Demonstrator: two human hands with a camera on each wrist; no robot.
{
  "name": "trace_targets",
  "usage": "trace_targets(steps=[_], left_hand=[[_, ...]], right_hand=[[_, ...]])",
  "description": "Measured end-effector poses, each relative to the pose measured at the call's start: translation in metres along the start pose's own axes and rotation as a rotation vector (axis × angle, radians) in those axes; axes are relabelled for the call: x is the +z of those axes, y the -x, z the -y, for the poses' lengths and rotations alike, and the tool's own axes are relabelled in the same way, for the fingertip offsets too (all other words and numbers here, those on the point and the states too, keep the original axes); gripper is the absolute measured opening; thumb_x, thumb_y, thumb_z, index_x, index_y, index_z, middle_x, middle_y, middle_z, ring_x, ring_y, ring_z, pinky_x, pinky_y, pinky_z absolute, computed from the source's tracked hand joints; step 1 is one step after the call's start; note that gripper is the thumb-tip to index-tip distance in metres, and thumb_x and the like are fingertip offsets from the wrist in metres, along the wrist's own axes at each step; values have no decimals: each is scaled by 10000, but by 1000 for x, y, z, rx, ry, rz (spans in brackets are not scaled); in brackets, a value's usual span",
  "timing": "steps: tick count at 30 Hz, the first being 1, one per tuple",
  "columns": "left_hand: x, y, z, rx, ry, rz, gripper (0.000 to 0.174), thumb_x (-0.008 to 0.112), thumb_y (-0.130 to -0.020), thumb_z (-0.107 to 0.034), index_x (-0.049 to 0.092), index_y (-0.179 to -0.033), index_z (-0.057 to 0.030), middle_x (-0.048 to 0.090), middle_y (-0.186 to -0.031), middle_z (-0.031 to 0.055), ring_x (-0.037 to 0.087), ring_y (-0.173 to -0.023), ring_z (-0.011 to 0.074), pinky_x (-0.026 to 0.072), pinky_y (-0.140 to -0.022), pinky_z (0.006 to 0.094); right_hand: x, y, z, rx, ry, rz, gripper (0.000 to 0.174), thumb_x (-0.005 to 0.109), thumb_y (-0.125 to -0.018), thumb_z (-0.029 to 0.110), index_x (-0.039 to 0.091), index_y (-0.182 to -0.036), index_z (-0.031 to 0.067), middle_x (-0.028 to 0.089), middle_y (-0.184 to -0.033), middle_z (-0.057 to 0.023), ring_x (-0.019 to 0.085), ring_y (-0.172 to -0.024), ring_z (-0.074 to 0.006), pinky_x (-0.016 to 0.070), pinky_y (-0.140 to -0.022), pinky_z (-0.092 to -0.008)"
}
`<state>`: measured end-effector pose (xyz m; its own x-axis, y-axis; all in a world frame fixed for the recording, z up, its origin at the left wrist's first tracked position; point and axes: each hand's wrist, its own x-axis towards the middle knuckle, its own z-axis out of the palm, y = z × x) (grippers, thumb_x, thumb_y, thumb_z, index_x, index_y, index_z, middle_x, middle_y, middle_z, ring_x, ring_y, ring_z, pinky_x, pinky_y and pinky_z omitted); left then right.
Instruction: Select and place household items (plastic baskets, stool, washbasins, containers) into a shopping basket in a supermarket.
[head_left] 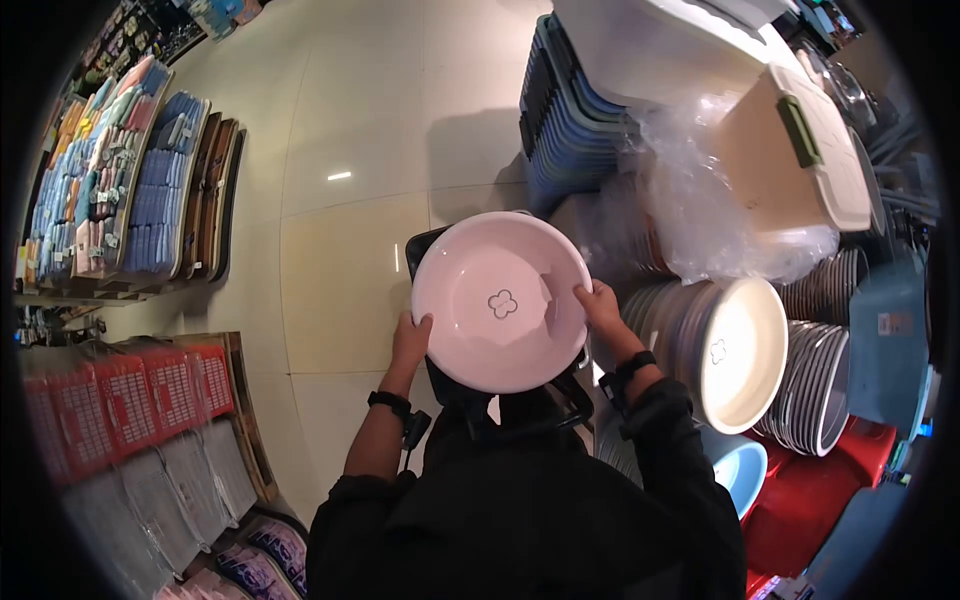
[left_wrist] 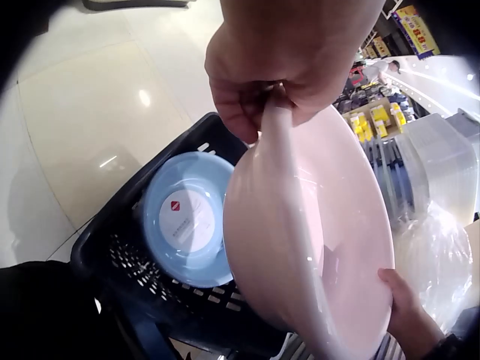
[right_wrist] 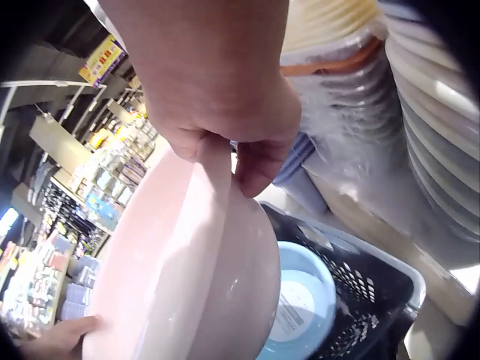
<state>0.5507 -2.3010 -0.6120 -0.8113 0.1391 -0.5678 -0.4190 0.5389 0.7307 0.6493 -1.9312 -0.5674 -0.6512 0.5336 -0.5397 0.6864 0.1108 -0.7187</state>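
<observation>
A round pink basin (head_left: 480,340) with a small flower outline on its bottom is held level in front of the body. My left hand (head_left: 408,345) grips its rim on the left, thumb over the edge. On the opposite side my right hand (head_left: 603,310) pinches the rim with the thumb on top. Beneath the basin is a black shopping basket (left_wrist: 112,247) with slotted walls. Inside that basket lies a blue basin (left_wrist: 161,217) with a round white label, seen in both wrist views and hidden by the pink one in the head view.
Stacked basins, a cream one (head_left: 755,370) foremost, stand close by my right arm. Behind them are plastic-wrapped goods (head_left: 700,200), a lidded storage box (head_left: 770,150) and stacked blue bins (head_left: 575,140). Leftward are shelves of folded textiles (head_left: 95,180) and red baskets (head_left: 125,400). Tiled floor (head_left: 350,250) lies between.
</observation>
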Motion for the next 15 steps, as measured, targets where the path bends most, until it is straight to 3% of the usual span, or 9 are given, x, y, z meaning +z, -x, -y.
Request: trace_targets(steps=[2,7,12,14,15], left_hand=[[17,-18,26,-6,-81,-93,403,578,-889,-267,563,-1158,33,661,-1049,259,647,-979,412,496,-859,461],[52,-46,71,-115,-105,-98,412,556,-889,-232,539,-1221,10,643,-1108,261,621,-1046,421,480,-908,470],[73,-51,83,-205,-146,-30,465,525,-885,-170,486,-1301,34,601,-1179,298,583,-1109,438,452,-968,459],[80,-53,81,-191,-151,-198,552,517,-875,-137,398,-1376,63,531,-1276,329,528,-1187,450,415,-1024,453],[84,-56,91,-216,-167,-192,552,517,-875,-137,398,-1376,63,531,-1276,329,528,-1187,450,415,-1024,453]], right_hand=[[13,-26,-26,40,24,16,338,638,-847,275,682,-988,-29,703,-833,-127,676,-770,-193,523,-724,-345],[51,-75,-77,36,98,14,344,636,-849,284,680,-1005,-19,704,-841,-154,683,-792,-230,518,-737,-369],[67,-88,-90,79,166,17,329,630,-861,274,665,-995,-24,699,-850,-185,688,-802,-273,518,-745,-390],[68,-89,-76,59,216,14,319,630,-871,267,651,-999,-23,695,-853,-200,691,-812,-295,519,-746,-401],[73,-87,-74,77,213,11,320,622,-886,258,616,-1045,-19,687,-874,-217,689,-831,-320,518,-754,-413]])
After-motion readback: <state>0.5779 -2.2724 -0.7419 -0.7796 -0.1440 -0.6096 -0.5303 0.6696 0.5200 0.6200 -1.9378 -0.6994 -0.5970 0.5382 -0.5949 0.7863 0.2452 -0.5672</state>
